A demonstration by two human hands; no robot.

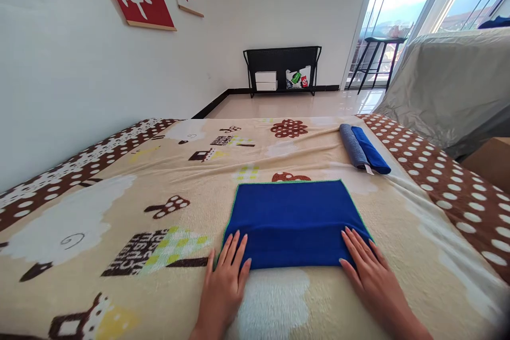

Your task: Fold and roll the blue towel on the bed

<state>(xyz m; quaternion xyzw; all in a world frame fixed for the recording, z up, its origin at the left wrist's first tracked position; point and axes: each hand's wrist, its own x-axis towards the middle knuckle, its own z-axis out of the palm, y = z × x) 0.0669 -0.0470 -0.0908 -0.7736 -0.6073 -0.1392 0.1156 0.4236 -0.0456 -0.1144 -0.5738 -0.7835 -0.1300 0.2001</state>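
Note:
A blue towel [292, 212] with a thin green edge lies flat on the patterned beige blanket [119, 207], its near part folded over. My left hand [225, 281] rests palm down at the towel's near left corner, fingers spread and touching the fold. My right hand [368, 271] lies flat at the near right corner, fingertips on the cloth. Neither hand grips anything.
Two rolled towels, one grey [353, 146] and one blue [372, 151], lie side by side at the far right of the blanket. A covered piece of furniture [450, 79] stands to the right. A black rack [282, 69] stands against the far wall.

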